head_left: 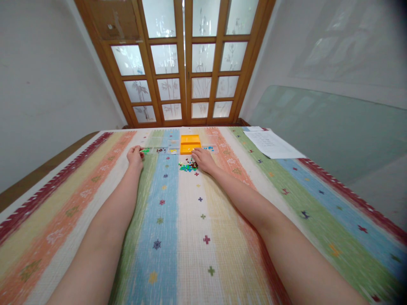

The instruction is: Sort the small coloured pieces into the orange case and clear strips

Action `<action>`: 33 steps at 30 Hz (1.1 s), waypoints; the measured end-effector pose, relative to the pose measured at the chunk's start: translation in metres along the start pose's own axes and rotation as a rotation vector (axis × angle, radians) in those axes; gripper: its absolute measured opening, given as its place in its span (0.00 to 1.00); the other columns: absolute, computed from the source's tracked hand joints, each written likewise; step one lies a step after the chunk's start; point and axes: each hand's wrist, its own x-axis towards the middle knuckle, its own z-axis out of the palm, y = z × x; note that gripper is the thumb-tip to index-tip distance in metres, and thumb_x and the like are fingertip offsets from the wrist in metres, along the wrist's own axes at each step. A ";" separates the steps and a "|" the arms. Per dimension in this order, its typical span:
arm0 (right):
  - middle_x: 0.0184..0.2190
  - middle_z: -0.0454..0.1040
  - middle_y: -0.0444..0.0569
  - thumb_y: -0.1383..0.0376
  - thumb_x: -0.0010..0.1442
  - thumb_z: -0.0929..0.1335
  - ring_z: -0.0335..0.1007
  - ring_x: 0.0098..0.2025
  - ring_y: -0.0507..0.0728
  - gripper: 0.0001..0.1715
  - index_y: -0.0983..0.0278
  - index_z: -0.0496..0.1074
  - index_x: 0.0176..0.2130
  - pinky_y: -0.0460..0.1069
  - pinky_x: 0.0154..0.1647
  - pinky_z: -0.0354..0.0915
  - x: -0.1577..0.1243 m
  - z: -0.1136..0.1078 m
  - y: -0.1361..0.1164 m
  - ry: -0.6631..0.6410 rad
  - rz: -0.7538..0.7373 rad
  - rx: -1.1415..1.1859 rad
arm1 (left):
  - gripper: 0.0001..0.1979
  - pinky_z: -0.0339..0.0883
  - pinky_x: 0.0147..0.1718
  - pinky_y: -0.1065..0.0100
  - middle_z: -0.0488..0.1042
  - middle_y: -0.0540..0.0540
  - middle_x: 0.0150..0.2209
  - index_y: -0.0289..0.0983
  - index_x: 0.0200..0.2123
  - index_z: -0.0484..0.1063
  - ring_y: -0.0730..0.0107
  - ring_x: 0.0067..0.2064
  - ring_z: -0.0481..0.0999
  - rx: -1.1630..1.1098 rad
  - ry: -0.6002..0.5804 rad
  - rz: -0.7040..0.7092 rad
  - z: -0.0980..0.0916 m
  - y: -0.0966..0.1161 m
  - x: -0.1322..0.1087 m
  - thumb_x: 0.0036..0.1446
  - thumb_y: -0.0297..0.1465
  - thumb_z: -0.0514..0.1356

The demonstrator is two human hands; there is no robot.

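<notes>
My left hand (135,156) is at the left end of a row of clear plastic boxes, fingers pinched beside small green pieces (146,151); whatever they hold is too small to make out. Dark red-brown pieces (160,150) and yellow pieces (173,151) lie in compartments farther right. An orange box (190,139) stands open in the middle. Close to its front right corner, my right hand (205,161) has its fingers bent together at the edge of a mixed pile of tiny coloured pieces (188,166). Blue pieces (209,148) lie in the clear box just beyond it.
A striped, patterned tablecloth (162,228) covers the table. Printed paper sheets (273,144) lie at the far right. Past the table's far edge stands a wooden door with glass panes (186,59). A pale glass-like panel (327,123) leans along the right wall.
</notes>
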 end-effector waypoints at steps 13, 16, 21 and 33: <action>0.63 0.76 0.54 0.56 0.80 0.58 0.69 0.65 0.61 0.26 0.60 0.81 0.57 0.57 0.68 0.61 0.000 0.002 0.002 0.006 -0.003 -0.007 | 0.15 0.59 0.21 0.75 0.82 0.40 0.51 0.38 0.48 0.76 0.79 0.23 0.63 -0.072 -0.085 -0.123 -0.013 -0.003 0.017 0.57 0.30 0.61; 0.63 0.76 0.54 0.56 0.80 0.58 0.69 0.65 0.61 0.26 0.60 0.81 0.57 0.57 0.68 0.61 0.000 0.002 0.002 0.005 -0.001 -0.004 | 0.16 0.56 0.20 0.75 0.82 0.38 0.53 0.38 0.50 0.76 0.81 0.22 0.60 -0.083 -0.130 -0.157 -0.016 -0.002 0.020 0.57 0.30 0.63; 0.63 0.76 0.54 0.56 0.80 0.58 0.69 0.65 0.61 0.26 0.60 0.81 0.56 0.57 0.68 0.61 0.000 0.001 0.001 -0.002 -0.002 -0.009 | 0.20 0.55 0.19 0.75 0.81 0.38 0.53 0.37 0.52 0.76 0.83 0.21 0.58 -0.033 -0.139 -0.127 -0.015 -0.001 0.019 0.56 0.31 0.64; 0.62 0.77 0.54 0.58 0.80 0.59 0.69 0.64 0.62 0.24 0.61 0.81 0.57 0.55 0.68 0.60 0.000 0.000 0.001 -0.012 -0.001 -0.013 | 0.16 0.71 0.47 0.61 0.85 0.43 0.43 0.37 0.47 0.83 0.58 0.42 0.80 0.666 -0.441 0.475 0.018 -0.013 -0.027 0.62 0.33 0.57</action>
